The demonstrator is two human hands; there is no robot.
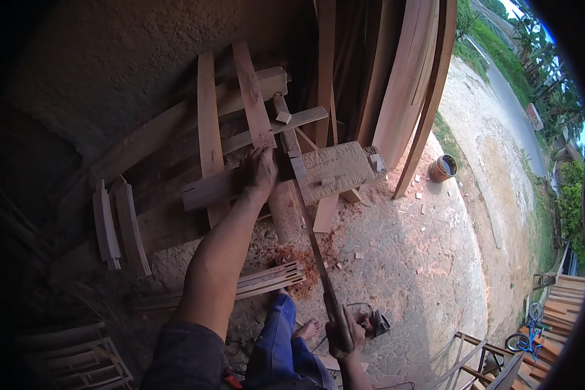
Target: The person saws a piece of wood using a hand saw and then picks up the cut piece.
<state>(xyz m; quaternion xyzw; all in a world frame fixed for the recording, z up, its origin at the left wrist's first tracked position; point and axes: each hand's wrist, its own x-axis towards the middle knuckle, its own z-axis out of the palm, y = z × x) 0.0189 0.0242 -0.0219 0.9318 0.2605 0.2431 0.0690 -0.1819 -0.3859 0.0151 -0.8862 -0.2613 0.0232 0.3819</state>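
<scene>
My right hand [346,336] is wrapped around the handle end of a handsaw [315,250]. Its long, narrow blade, seen nearly edge-on, runs up and away to the wood beside a rough pale block [335,170]. My left hand [264,172] grips a dark wooden board [209,190] that lies crosswise, close to the saw's far end. Parts of that hand's fingers are in shadow. A narrow plank [252,91] slants down toward the same hand, and another plank [209,123] passes by the board further left.
Several slotted wooden strips [270,279] lie on the ground near sawdust [299,260]. Tall planks [409,71] lean at the back. A round tin [442,168] stands on the right. A corded power tool [376,322] rests beside my right hand. My bare foot [307,329] is below.
</scene>
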